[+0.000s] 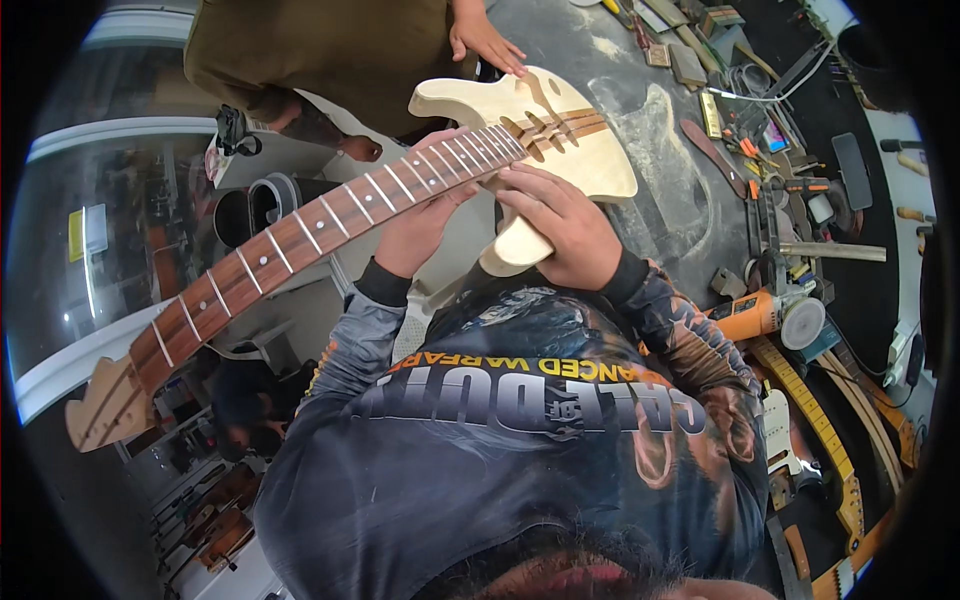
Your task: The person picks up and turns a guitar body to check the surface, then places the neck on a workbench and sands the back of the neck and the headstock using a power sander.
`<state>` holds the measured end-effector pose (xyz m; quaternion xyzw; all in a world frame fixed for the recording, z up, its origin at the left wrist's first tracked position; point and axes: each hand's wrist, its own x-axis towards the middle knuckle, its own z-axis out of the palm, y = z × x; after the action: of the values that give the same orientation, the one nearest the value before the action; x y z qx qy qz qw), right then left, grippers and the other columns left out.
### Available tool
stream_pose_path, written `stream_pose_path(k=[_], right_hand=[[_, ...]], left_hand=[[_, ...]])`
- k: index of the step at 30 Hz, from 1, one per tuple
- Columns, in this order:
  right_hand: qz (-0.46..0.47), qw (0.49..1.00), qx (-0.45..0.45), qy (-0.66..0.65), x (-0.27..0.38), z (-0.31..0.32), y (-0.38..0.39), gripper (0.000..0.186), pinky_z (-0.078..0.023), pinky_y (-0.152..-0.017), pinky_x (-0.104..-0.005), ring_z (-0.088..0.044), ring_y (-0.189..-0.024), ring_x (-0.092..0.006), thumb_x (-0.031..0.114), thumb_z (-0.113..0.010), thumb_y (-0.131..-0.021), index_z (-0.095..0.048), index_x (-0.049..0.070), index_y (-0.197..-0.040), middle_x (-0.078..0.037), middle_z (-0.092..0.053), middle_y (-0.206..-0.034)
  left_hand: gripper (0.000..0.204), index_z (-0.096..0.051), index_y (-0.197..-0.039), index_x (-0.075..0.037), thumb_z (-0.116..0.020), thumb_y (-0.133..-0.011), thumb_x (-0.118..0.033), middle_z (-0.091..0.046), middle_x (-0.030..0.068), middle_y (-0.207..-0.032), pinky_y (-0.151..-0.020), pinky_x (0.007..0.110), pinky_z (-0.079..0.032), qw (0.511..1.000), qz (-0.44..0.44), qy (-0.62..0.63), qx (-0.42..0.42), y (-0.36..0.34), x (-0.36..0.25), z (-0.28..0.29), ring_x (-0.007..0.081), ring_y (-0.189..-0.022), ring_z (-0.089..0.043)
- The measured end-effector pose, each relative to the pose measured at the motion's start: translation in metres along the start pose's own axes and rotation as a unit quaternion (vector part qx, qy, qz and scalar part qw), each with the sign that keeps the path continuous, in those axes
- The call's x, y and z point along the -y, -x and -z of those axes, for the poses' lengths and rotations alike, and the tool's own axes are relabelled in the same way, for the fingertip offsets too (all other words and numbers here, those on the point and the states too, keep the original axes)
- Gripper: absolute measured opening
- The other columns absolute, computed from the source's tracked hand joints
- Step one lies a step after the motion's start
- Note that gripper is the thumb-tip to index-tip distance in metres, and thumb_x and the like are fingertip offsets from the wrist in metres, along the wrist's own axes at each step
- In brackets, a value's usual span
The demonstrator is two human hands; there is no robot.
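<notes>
Guitar (pixel 400 182) is slung across in front of us: pale body (pixel 590 160) toward the dusty counter (pixel 675 200), neck (pixel 330 222) slanting down-left, headstock (pixel 115 405) out in mid-air. Our left hand (pixel 412 238) cups the neck from below, thumb along the near edge, fingertips peeking past the far one: a grip wrapped on the neck. Our right hand (pixel 580 230) lies over the near horn (pixel 520 248), fingers reaching to where neck meets body; thumb is hidden, so we can't tell how hard that grip pinches. A co-worker's hand (pixel 490 45) touches the body's far edge.

Risks, as we judge it:
- Can't tell if the neck is fastened. If it's loose, the long overhang could lever it out of the joint, splitting wood there.
- Headstock has no support; a careless turn would swing it into something at our left.
- Co-worker and we could pull different ways; cause would be no agreed lead. Twist or drop.
- Bare wood near grit: sliding the body over the counter could scratch it.
- Angle grinder (pixel 750 316) sits to our right; backing the body that way could dent it.
</notes>
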<state>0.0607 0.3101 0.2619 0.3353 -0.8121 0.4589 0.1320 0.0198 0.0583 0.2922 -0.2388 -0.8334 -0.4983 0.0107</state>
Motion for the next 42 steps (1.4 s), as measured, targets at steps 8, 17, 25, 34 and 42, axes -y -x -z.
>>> stream_pose_path(k=[8, 17, 25, 34, 42], right_hand=[[-0.004, 0.992, -0.120, -0.037, 0.003, 0.062, -0.016, 0.041, -0.053, -0.098, -0.0446, -0.068, -0.108, -0.0342, 0.002, -0.082, -0.072, -0.067, 0.006, -0.109, -0.013, -0.070, -0.111], [-0.173, 0.939, -0.278, -0.109, -0.022, 0.111, -0.038, 0.024, -0.054, -0.084, -0.0330, -0.067, -0.089, -0.0167, 0.011, -0.082, -0.085, -0.069, 0.004, -0.103, -0.007, -0.069, -0.094], [-0.188, 0.937, -0.256, -0.146, -0.042, 0.141, -0.036, 0.016, -0.052, -0.090, -0.0280, -0.067, -0.094, -0.0096, 0.005, -0.080, -0.086, -0.067, 0.005, -0.095, 0.001, -0.070, -0.095], [-0.221, 0.909, -0.304, -0.183, -0.041, 0.133, -0.041, 0.022, -0.056, -0.091, -0.0323, -0.072, -0.100, -0.0157, -0.002, -0.080, -0.081, -0.066, 0.005, -0.095, -0.001, -0.069, -0.094], [-0.248, 0.886, -0.354, -0.168, -0.034, 0.127, -0.045, 0.026, -0.056, -0.095, -0.0357, -0.073, -0.101, -0.0201, -0.006, -0.076, -0.074, -0.065, 0.005, -0.095, -0.003, -0.069, -0.093]], left_hand=[[0.047, -0.063, -0.140, 0.002, -0.078, -0.098, -0.010, -0.065, 0.0098, -0.141, -0.104, 0.035, -0.054, 0.993, 0.040, 0.111, 0.031, -0.081, -0.036, -0.023, 0.0212, -0.119, -0.067], [0.086, -0.035, -0.165, 0.004, -0.073, -0.089, -0.011, -0.047, 0.0254, -0.161, -0.130, 0.049, -0.029, 0.983, -0.144, -0.100, 0.049, -0.131, 0.011, -0.084, 0.0371, -0.158, -0.038], [0.083, -0.047, -0.165, -0.028, -0.062, -0.086, -0.008, -0.044, -0.0109, -0.170, -0.127, 0.077, -0.004, 0.751, -0.352, -0.559, 0.008, -0.199, 0.046, -0.052, 0.0191, -0.165, -0.028], [0.067, -0.061, -0.154, -0.016, -0.067, -0.087, -0.011, -0.044, 0.0031, -0.172, -0.127, 0.076, -0.005, 0.841, -0.319, -0.435, -0.040, -0.207, 0.040, -0.049, 0.0269, -0.168, -0.021], [0.098, -0.025, -0.170, 0.003, -0.073, -0.086, -0.015, -0.031, 0.0279, -0.174, -0.133, 0.040, -0.019, 0.909, -0.016, 0.362, 0.205, -0.180, 0.010, -0.078, 0.0332, -0.167, -0.021]])
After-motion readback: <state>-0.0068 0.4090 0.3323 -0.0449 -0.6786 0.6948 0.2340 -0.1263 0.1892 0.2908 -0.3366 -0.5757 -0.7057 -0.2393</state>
